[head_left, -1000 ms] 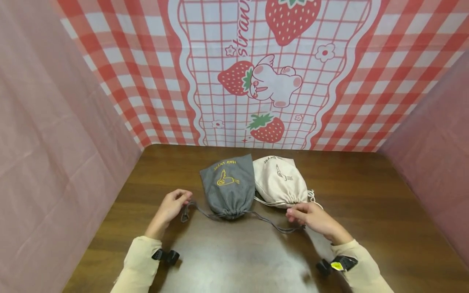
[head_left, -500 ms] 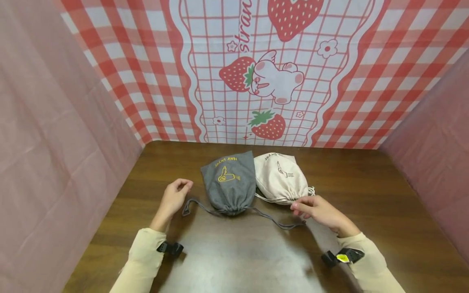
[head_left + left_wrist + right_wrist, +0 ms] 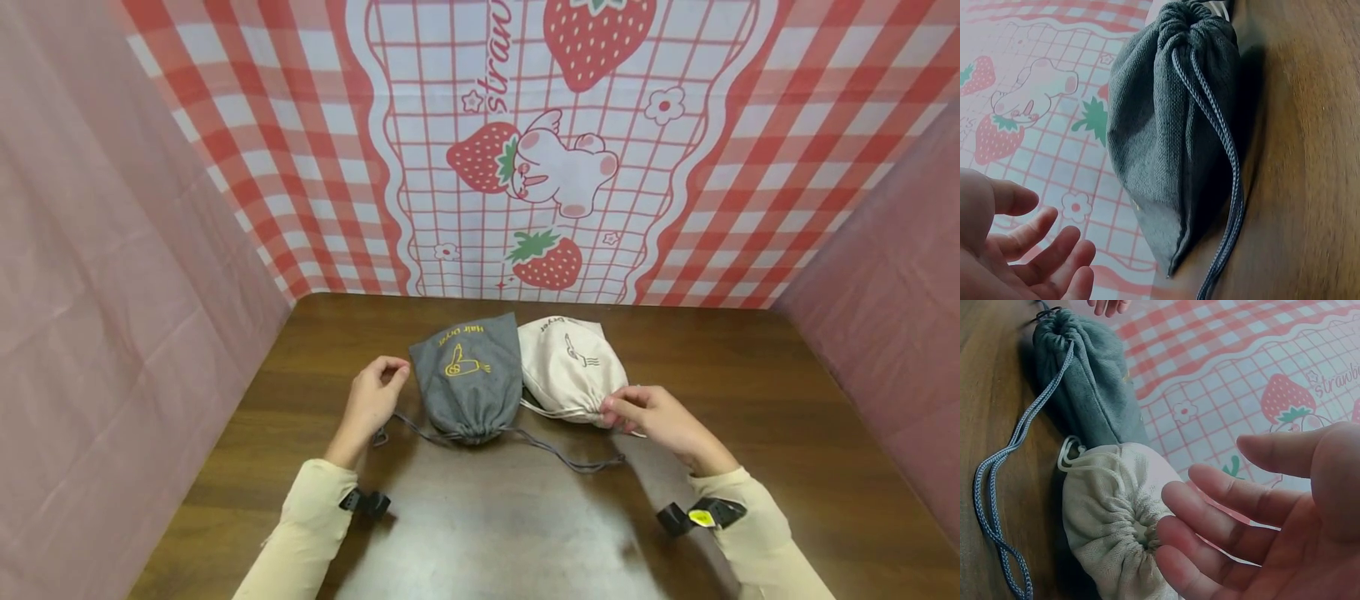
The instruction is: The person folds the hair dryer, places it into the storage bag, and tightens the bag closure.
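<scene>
A grey drawstring bag point(image 3: 472, 383) with a yellow hair dryer print lies at the table's far middle, its gathered mouth facing me. Against its right side is a cream drawstring bag point(image 3: 566, 367) with a dark print. My left hand point(image 3: 371, 400) hovers left of the grey bag; in the left wrist view its loosely bent fingers point(image 3: 1054, 256) hold nothing. Beside the cream bag's gathered mouth is my right hand point(image 3: 663, 425), its fingers point(image 3: 1210, 525) relaxed and spread with nothing between them. Whether those fingertips touch the cloth, I cannot tell.
Grey cords point(image 3: 562, 458) trail from both sides of the grey bag over the brown wooden table point(image 3: 465, 533). A red-checked strawberry cloth point(image 3: 517, 192) hangs behind the table. Pink curtains point(image 3: 150, 292) close off both sides.
My left hand has moved up and right, away from the grey cord's end and nearer the grey bag. My right hand has risen from the right cord to the cream bag's mouth.
</scene>
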The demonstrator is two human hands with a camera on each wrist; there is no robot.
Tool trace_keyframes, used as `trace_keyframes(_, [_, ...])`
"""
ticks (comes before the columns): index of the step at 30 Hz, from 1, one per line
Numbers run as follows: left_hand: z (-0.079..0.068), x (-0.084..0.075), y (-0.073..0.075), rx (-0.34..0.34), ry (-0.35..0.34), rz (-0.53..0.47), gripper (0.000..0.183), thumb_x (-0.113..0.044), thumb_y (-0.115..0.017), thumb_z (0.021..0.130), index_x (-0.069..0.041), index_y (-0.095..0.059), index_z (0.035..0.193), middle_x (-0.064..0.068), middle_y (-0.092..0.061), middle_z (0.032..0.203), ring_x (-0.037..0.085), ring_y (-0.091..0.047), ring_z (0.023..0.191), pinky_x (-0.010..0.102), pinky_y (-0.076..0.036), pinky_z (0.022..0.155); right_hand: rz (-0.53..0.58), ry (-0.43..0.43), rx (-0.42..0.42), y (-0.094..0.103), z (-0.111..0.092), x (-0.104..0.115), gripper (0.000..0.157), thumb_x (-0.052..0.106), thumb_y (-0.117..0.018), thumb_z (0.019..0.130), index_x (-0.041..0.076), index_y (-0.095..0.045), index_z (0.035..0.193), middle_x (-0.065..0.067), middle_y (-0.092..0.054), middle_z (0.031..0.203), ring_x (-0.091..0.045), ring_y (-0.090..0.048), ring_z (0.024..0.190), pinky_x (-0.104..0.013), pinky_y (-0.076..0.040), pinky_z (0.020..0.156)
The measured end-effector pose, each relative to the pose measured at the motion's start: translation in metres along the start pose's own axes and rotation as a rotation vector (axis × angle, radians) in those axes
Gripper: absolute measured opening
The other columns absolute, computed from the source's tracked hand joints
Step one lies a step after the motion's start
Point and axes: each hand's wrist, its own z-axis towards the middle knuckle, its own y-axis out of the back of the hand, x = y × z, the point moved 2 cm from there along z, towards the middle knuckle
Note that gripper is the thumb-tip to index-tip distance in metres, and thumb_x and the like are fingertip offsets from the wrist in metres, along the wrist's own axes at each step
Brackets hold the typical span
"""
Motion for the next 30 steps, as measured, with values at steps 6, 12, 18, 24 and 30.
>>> trace_keyframes(6, [0.002,-0.003,-0.006,-0.007,-0.017,0.004,0.019,-0.023,-0.057,0.087,-0.009,-0.063,0.099,0.009,-0.066,0.099,0.022,-0.061,0.093,0.037,-0.046,0.085,0.009,-0.016,-0.016,0.002,0.002,0.001,0.036,0.027,-0.052,0.091,-0.007,-0.06,0.098,-0.016,-0.067,0.085,-0.006,-0.06,0.071,-0.029,-0.05,0.067])
trace_keyframes(12, [0.005,-0.006,-0.012,-0.025,-0.054,-0.008,0.019,-0.02,-0.058,0.086,-0.007,-0.062,0.099,0.01,-0.065,0.098,0.021,-0.062,0.091,0.035,-0.048,0.082,-0.111,0.024,-0.173,0.006,0.008,0.0,0.029,0.023,-0.054,0.09,-0.004,-0.063,0.091,-0.016,-0.066,0.079,-0.009,-0.057,0.064,-0.022,-0.047,0.058])
trace_keyframes(18, [0.006,-0.009,-0.017,-0.049,-0.091,0.037,0.018,-0.019,-0.059,0.085,-0.007,-0.063,0.098,0.01,-0.064,0.096,0.021,-0.062,0.09,0.036,-0.048,0.082,-0.246,0.103,-0.32,0.01,0.012,-0.002,0.025,0.022,-0.055,0.089,0.0,-0.066,0.084,-0.014,-0.066,0.072,-0.006,-0.055,0.059,-0.02,-0.044,0.054])
trace_keyframes(24, [0.007,-0.017,-0.023,-0.083,-0.183,0.182,0.021,-0.025,-0.059,0.084,-0.012,-0.062,0.101,0.01,-0.062,0.102,0.025,-0.058,0.097,0.042,-0.043,0.083,-0.458,0.21,-0.527,0.01,0.015,0.002,0.02,0.022,-0.058,0.087,0.005,-0.066,0.081,-0.006,-0.063,0.065,-0.003,-0.051,0.053,-0.023,-0.041,0.053])
trace_keyframes(30, [0.007,-0.026,-0.03,-0.094,-0.274,0.309,0.036,-0.031,-0.058,0.085,-0.01,-0.058,0.114,0.012,-0.057,0.117,0.032,-0.05,0.112,0.047,-0.04,0.092,-0.591,0.272,-0.632,0.002,0.019,0.008,0.019,0.022,-0.06,0.084,0.004,-0.065,0.085,-0.01,-0.062,0.077,-0.022,-0.056,0.071,-0.036,-0.042,0.065])
